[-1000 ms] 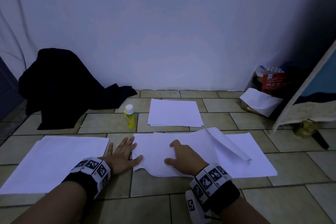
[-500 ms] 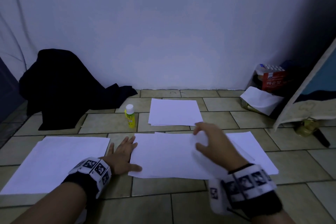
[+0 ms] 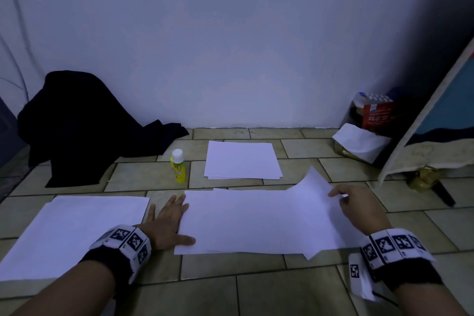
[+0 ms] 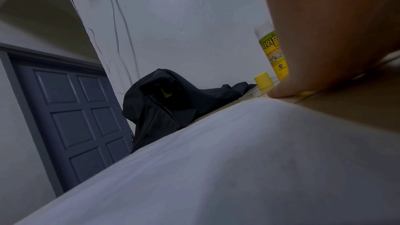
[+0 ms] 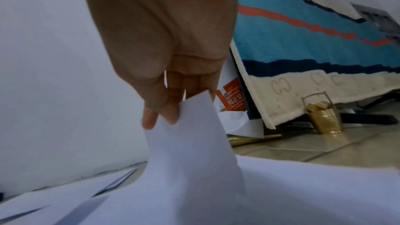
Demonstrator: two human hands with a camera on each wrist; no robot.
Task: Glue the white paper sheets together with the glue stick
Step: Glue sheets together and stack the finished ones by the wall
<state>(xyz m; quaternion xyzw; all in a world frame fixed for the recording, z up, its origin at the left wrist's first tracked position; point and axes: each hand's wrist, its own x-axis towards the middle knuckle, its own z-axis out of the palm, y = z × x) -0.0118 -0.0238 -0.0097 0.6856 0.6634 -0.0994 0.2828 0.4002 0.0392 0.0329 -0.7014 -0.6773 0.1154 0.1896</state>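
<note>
Overlapping white sheets [image 3: 256,220] lie on the tiled floor in front of me. My left hand [image 3: 171,215] lies flat with spread fingers and presses their left edge. My right hand [image 3: 338,195] pinches the right edge of the top sheet [image 5: 190,143] between thumb and fingers [image 5: 164,112] and holds it raised off the floor. The yellow glue stick [image 3: 177,165] stands upright beyond my left hand, untouched; in the left wrist view the glue stick [image 4: 273,54] has a small yellow cap [image 4: 263,80] beside it.
A stack of white paper [image 3: 242,160] lies near the wall and another paper stack [image 3: 74,233] at the left. A black cloth [image 3: 84,123] is heaped at the back left. A red box [image 3: 377,113], white bag [image 3: 359,141] and leaning rug [image 3: 436,110] crowd the right.
My right hand left the middle of the sheets, moved right, took the folded-over flap and drew it out to the right. The left hand stayed pressing.
</note>
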